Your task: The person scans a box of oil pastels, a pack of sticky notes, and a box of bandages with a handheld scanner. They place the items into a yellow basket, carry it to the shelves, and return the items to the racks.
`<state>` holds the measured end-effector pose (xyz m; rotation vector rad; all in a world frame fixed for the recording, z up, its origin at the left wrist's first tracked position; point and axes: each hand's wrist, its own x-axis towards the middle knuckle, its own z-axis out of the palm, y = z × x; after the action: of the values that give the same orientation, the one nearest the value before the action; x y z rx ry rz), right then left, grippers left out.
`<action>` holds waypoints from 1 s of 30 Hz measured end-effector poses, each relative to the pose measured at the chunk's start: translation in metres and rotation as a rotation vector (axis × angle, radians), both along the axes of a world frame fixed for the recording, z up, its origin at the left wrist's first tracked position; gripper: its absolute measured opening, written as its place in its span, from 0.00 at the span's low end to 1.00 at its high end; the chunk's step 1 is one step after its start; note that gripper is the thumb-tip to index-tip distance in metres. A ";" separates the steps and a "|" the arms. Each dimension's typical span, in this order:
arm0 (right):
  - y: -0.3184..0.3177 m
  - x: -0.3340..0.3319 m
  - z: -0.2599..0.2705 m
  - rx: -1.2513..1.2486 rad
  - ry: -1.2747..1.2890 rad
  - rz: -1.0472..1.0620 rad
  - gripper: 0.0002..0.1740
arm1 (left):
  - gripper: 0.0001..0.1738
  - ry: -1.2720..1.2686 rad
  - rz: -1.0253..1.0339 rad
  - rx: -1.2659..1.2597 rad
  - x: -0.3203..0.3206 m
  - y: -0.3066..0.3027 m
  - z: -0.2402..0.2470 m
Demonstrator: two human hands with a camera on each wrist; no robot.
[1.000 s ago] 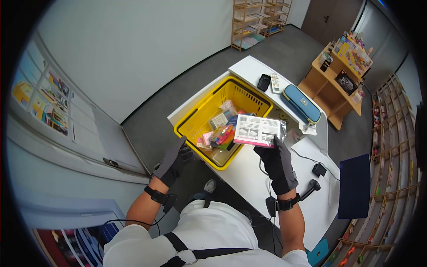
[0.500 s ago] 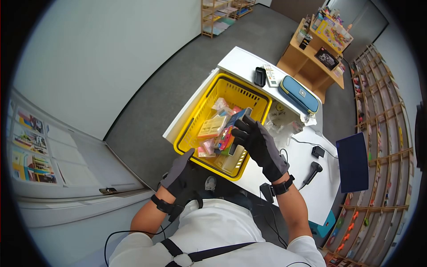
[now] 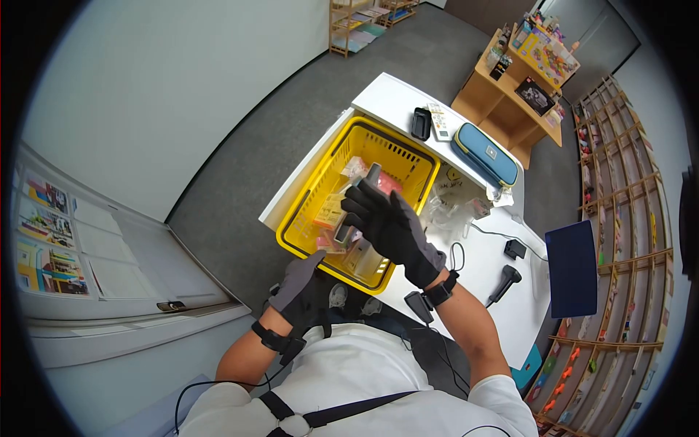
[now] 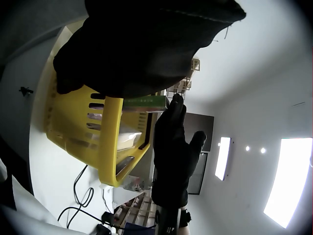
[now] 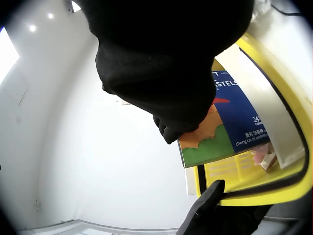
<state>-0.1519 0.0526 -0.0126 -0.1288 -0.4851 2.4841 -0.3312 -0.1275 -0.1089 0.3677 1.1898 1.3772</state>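
My right hand (image 3: pixel 382 226), black-gloved, is over the yellow basket (image 3: pixel 287 240) and grips a box of oil pastels (image 5: pixel 244 122). The box has a blue, orange and green face; the hand hides much of it. Its green side (image 4: pixel 146 103) shows above the basket rim in the left wrist view. My left hand (image 3: pixel 297 288) grips the basket's near-left rim, thumb over the edge. Inside the basket are a yellow packet (image 3: pixel 330 212), a clear case (image 3: pixel 362 261) and pink packages (image 3: pixel 331 244).
The basket stands on a white desk (image 3: pixel 466 291) beside a blue pencil case (image 3: pixel 486 154), a white calculator-like pad (image 3: pixel 439 121) and a black tray (image 3: pixel 421 124). Clear plastic bags (image 3: pixel 448 207), a barcode scanner (image 3: pixel 504 284) and a dark screen (image 3: pixel 571 269) are to the right.
The right hand has let go of a white-and-pink packet, reached into the basket, and taken hold of the oil pastels box. The left hand has moved up to the basket rim.
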 end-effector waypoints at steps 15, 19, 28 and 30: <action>-0.011 0.007 -0.007 -0.017 0.019 0.021 0.26 | 0.20 0.462 -0.189 0.050 0.009 -0.002 -0.013; -0.010 0.013 -0.015 0.033 0.078 0.024 0.29 | 0.20 0.232 -0.116 -0.183 -0.004 0.002 -0.028; 0.024 0.077 -0.012 0.199 -0.039 -0.076 0.45 | 0.20 -0.031 0.011 -0.136 -0.005 -0.016 -0.014; 0.028 0.073 -0.019 0.241 -0.129 -0.017 0.46 | 0.20 -0.017 0.000 -0.147 -0.007 -0.015 -0.011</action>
<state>-0.0789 0.0806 -0.0314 -0.1962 -0.8286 2.3885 -0.3382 -0.1427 -0.1199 0.2519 1.2679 1.2817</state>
